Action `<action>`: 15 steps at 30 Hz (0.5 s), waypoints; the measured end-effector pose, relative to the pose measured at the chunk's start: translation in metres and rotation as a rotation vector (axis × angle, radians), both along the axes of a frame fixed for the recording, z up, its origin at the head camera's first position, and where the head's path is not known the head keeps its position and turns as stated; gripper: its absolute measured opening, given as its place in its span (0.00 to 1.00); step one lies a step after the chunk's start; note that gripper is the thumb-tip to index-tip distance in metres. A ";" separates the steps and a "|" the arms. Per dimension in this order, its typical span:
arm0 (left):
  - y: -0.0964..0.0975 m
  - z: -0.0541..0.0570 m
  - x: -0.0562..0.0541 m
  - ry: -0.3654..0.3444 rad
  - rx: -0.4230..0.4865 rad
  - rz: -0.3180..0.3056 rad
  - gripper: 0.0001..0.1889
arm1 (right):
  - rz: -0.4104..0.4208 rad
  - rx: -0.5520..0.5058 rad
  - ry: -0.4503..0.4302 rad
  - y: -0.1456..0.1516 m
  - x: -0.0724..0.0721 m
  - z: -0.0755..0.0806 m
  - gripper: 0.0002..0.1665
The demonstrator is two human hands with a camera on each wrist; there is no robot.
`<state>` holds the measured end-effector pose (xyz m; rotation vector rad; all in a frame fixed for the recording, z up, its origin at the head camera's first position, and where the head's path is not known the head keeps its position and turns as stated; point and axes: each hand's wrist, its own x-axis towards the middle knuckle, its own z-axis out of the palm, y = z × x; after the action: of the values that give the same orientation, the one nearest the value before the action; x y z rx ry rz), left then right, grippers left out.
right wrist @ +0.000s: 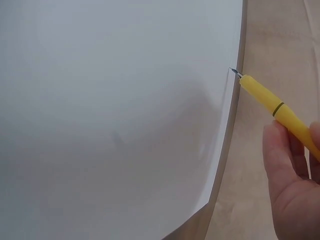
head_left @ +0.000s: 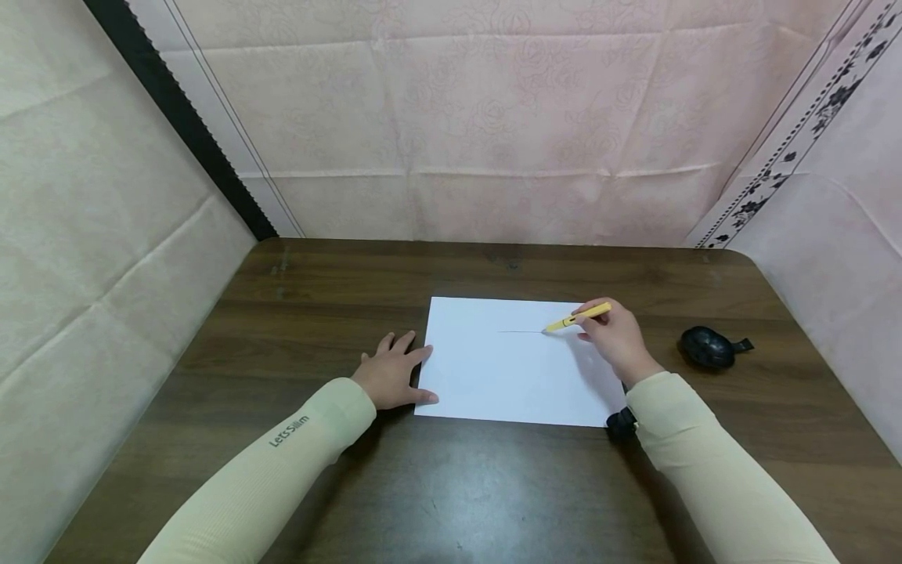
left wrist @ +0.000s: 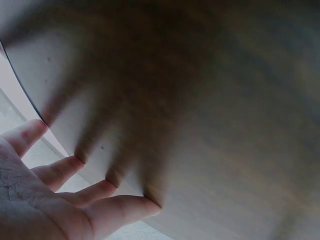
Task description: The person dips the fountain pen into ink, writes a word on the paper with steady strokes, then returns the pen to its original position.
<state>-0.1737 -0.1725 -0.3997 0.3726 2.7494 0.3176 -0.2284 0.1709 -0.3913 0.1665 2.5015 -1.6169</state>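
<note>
A white sheet of paper (head_left: 493, 376) lies on the brown wooden table, with a thin dark line drawn across its upper part. My right hand (head_left: 611, 333) pinches a yellow fountain pen (head_left: 592, 311), whose tip touches the paper at the line's right end. In the right wrist view the pen (right wrist: 265, 95) shows a black ring and a pointed metal nib. My left hand (head_left: 393, 376) rests at the sheet's left edge, its fingers spread and its thumb on the paper. The left wrist view shows the palm side of that hand (left wrist: 55, 200), fingertips against the surface.
A shiny black rounded object (head_left: 708, 347) with a short tab sits on the table (head_left: 338, 282) right of the paper. A small black device (head_left: 622, 423) shows under the right wrist. Pale cloth (head_left: 493, 117) hangs behind the table and at both sides.
</note>
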 end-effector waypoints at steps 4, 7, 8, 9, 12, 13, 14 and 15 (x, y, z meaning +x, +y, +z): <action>0.000 -0.001 0.000 -0.001 0.002 0.001 0.44 | -0.007 0.006 0.003 0.002 0.001 0.001 0.15; -0.001 -0.002 -0.001 0.000 -0.002 0.003 0.45 | -0.014 0.011 0.002 0.004 0.002 0.002 0.15; -0.001 -0.002 -0.001 0.000 -0.003 0.004 0.45 | -0.016 0.012 0.002 0.005 0.003 0.002 0.15; -0.001 -0.003 -0.001 0.003 -0.003 0.003 0.45 | -0.015 0.016 0.002 0.005 0.002 0.002 0.16; -0.001 -0.003 -0.001 0.003 -0.004 0.007 0.45 | -0.017 0.015 0.002 0.007 0.002 0.002 0.15; -0.001 -0.003 -0.001 0.002 -0.003 0.008 0.45 | -0.017 0.015 0.003 0.007 0.002 0.002 0.15; -0.001 -0.003 -0.001 0.002 -0.002 0.007 0.45 | -0.017 0.015 0.003 0.007 0.002 0.001 0.15; -0.001 -0.003 -0.001 0.002 -0.001 0.007 0.45 | -0.018 0.014 0.001 0.007 0.001 0.001 0.15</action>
<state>-0.1745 -0.1737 -0.4026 0.3632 2.7532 0.3180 -0.2270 0.1782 -0.3902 0.1897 2.5199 -1.6068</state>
